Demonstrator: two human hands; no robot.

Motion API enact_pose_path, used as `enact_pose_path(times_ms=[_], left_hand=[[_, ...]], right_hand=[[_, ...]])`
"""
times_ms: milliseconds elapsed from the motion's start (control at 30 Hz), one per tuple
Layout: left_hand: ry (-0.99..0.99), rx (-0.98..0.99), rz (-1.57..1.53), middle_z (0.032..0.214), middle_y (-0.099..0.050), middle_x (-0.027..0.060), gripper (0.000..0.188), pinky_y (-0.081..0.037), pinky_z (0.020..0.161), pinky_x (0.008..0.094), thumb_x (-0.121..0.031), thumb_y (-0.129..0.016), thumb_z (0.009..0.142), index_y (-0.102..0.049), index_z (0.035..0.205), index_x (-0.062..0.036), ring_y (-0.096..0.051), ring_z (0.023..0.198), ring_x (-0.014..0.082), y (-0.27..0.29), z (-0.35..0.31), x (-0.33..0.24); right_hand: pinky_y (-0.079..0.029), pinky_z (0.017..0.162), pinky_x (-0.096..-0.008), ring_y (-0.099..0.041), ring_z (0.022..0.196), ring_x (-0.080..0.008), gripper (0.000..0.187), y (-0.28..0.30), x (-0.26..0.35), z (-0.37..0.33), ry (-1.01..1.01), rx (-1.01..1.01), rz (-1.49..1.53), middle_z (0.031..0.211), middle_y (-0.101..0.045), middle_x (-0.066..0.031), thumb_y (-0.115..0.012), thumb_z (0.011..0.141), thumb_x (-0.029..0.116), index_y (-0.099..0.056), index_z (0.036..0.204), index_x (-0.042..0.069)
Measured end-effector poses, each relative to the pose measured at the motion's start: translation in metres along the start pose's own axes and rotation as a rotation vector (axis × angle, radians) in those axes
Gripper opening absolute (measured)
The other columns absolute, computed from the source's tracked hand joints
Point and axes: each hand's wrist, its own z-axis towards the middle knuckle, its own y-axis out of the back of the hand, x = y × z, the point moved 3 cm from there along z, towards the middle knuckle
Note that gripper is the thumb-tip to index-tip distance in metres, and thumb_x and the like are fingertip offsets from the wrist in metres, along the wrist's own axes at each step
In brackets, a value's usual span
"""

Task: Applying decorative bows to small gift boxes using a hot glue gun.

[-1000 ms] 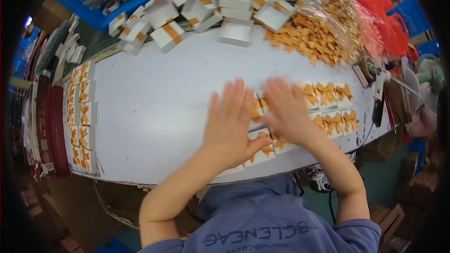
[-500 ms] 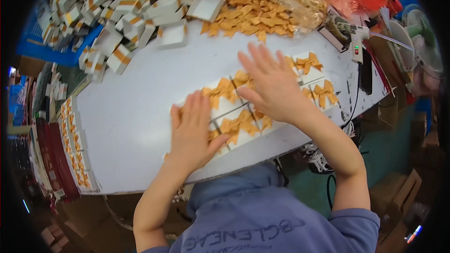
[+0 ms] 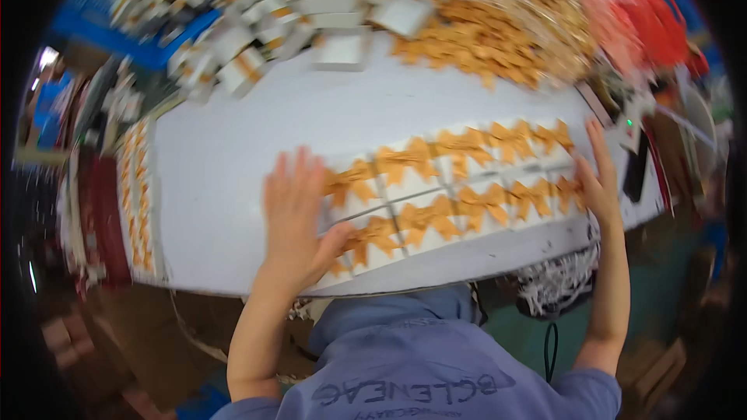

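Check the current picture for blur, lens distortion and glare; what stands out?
Head view: motion-like softness smears the left hand, right hand and bow-topped boxes; head view: the near edge of the white table bows, and black closes in at the corners; head view: small pale highlights speckle the clear plastic.

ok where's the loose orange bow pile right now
The bow pile lies high in the head view, right of centre, on the table between white boxes and clear plastic.
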Motion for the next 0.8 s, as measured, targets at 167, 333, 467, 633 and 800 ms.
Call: enact_pose_path(times_ms=[167,333,467,633,800], left_hand=[[0.020,0.017,-0.137,0.137,-0.033,0.0201,0.069,-0.023,0.103,0.0478,-0.040,-0.060,0.079,-0.035,0.130,0.0004,-0.028,0.124,0.0445,-0.028,-0.004,0.012],[0.241,-0.087,-0.011,0.133,-0.039,0.0183,0.057,-0.024,0.103,0.0475,-0.029,-0.060,0.077,-0.044,0.124,0.0002,-0.030,0.124,0.0416,0.005,-0.110,0.063],[0.577,-0.135,0.214,0.128,-0.046,0.0148,0.044,-0.025,0.100,0.0467,-0.017,-0.055,0.076,-0.050,0.117,-0.0026,-0.034,0.123,0.0399,0.045,-0.223,0.097],[0.674,-0.453,0.124,0.126,-0.046,0.0169,0.041,-0.025,0.100,0.0439,-0.028,-0.046,0.088,-0.048,0.119,-0.0016,-0.037,0.122,0.0371,0.076,-0.242,0.102],[0.539,-0.385,0.155,0.126,-0.045,0.0172,0.041,-0.025,0.098,0.0455,-0.027,-0.046,0.089,-0.046,0.120,-0.0012,-0.036,0.122,0.0370,0.050,-0.226,0.103]], right_hand=[[-0.025,0.104,-0.0297,-0.030,0.130,-0.0202,0.060,-0.044,0.009,-0.008,-0.137,0.171,0.487,0.140,-0.032,-0.0137,-0.047,0.078,0.005,-0.031,0.135,-0.003],[-0.018,0.108,-0.0337,-0.023,0.133,-0.0239,0.066,-0.117,0.098,-0.006,0.071,0.369,0.597,0.144,-0.023,-0.0156,-0.044,0.074,0.002,-0.023,0.137,-0.004],[-0.012,0.109,-0.0391,-0.014,0.135,-0.0320,0.065,-0.203,0.198,-0.029,0.368,0.521,0.379,0.144,-0.016,-0.0206,-0.053,0.080,0.008,-0.022,0.137,-0.002],[-0.012,0.107,-0.0487,-0.013,0.131,-0.0443,0.073,-0.291,0.310,-0.101,0.542,0.655,0.439,0.139,-0.017,-0.0309,-0.056,0.081,0.028,-0.021,0.134,-0.007],[-0.023,0.106,-0.0394,-0.028,0.129,-0.0331,0.058,-0.316,0.352,-0.147,0.652,1.449,0.796,0.135,-0.034,-0.0226,-0.042,0.091,0.040,-0.036,0.130,-0.001]])
